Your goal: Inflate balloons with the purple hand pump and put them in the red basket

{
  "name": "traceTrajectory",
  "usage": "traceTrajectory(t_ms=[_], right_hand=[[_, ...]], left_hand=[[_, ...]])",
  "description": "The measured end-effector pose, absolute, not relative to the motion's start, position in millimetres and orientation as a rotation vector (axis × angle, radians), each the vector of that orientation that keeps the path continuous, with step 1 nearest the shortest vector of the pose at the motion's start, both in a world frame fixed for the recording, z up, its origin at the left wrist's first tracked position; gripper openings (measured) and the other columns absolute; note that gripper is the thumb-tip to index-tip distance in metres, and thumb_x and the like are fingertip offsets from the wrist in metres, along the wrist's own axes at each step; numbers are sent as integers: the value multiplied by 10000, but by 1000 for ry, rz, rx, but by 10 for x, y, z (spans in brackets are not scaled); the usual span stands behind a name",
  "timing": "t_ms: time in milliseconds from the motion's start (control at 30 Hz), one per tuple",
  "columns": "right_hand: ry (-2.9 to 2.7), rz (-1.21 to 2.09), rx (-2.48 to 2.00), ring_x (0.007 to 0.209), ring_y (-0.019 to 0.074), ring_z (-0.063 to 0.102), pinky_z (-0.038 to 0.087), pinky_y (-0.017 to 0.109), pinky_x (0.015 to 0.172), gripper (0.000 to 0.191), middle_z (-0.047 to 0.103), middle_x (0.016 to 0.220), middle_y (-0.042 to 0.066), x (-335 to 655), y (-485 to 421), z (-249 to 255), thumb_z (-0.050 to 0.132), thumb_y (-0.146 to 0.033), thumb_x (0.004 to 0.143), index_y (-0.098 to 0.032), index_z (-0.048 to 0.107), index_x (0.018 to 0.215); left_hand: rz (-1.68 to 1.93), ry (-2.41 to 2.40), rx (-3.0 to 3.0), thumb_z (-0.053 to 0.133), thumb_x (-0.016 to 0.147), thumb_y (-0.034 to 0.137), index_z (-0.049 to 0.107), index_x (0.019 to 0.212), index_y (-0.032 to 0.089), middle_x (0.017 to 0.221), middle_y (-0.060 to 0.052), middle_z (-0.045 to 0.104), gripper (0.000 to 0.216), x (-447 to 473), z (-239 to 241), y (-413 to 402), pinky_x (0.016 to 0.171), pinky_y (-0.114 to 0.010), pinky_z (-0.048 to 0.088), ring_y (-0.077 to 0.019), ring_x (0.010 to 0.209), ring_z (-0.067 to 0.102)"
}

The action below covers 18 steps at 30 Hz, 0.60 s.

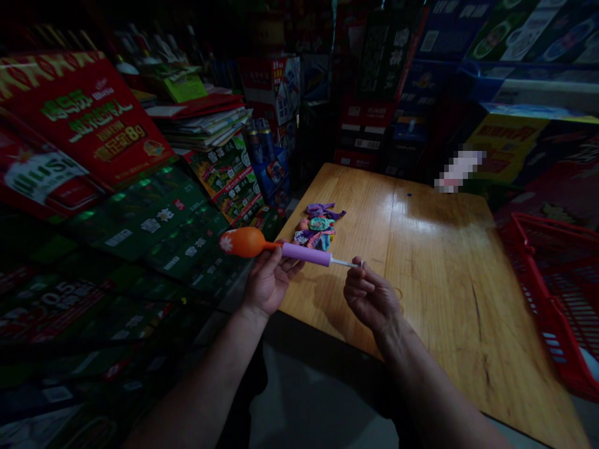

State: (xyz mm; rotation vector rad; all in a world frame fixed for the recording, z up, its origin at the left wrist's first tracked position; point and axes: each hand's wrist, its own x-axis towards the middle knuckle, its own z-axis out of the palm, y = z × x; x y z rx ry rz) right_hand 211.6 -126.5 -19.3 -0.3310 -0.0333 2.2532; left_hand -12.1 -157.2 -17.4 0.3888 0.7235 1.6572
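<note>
A purple hand balloon pump [306,254] lies level between my two hands, above the near left edge of the table. On its nozzle sits a partly filled orange balloon [244,242] with a white flower print, pointing left. My left hand [269,280] is closed around the balloon's neck and the nozzle end of the pump. My right hand [372,296] grips the end of the white pump rod [344,262], which is drawn out of the barrel. Just behind the pump lies a small pile of flat, colourful balloons [321,224].
The wooden table [435,268] stretches ahead and right, with a small dark blue bit [409,194] on it. A red plastic basket [538,280] stands at the right. Stacked green beer cartons [154,212] crowd the left, and more boxes [365,125] rise behind.
</note>
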Motion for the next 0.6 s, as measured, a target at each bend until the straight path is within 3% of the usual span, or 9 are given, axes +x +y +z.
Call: traceTrajectory(t_ms=[167, 433, 600], right_hand=[[-4, 2294, -400, 484, 12, 501, 434, 133, 479, 158, 653, 747, -3, 1969, -1339, -309, 652, -94, 831, -126, 600, 977], [-51, 2262, -288, 437, -5, 465, 401, 122, 449, 127, 616, 705, -29, 2225, -1189, -188, 549, -75, 886, -123, 591, 996], [-28, 2309, -366, 426, 0, 449, 381, 127, 431, 99, 608, 691, -21, 2055, -1292, -299, 565, -84, 880, -116, 592, 970]], left_hand=[[1561, 736, 390, 656, 857, 263, 642, 1083, 201, 1127, -86, 699, 235, 38, -211, -1626, 983, -471, 471, -234, 1067, 651], [1685, 742, 391, 665, 846, 254, 654, 1050, 203, 1097, -83, 708, 211, -131, -161, -1563, 975, -437, 482, -230, 1097, 637], [1568, 735, 418, 661, 848, 231, 650, 1042, 212, 1114, -64, 704, 196, -26, -190, -1634, 943, -491, 499, -237, 1032, 664]])
